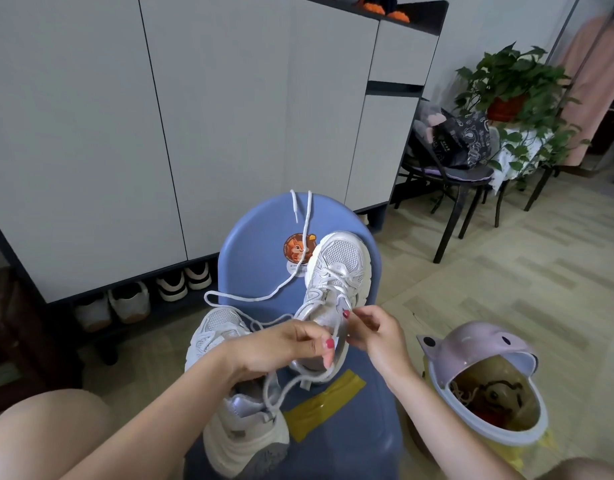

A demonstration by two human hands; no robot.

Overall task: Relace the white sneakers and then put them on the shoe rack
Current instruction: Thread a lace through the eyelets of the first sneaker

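Two white sneakers lie on a blue plastic chair (260, 258). The right sneaker (336, 271) points its toe away from me and is partly laced. The left sneaker (236, 420) lies nearer, its heel toward me. My left hand (285, 348) holds the right sneaker's collar, with a lace under its fingers. My right hand (371, 330) pinches a white lace (336, 332) beside the sneaker's tongue. A loose white lace (264, 297) loops over the seat and up the chair's backrest.
A tall white cabinet (194, 116) stands behind the chair, with several shoes on the open bottom shelf (149, 296). A pink-lidded bin (485, 386) stands open at my right. Yellow tape (319, 403) sticks on the seat. A dark chair with bags (454, 150) and a potted plant (513, 88) are far right.
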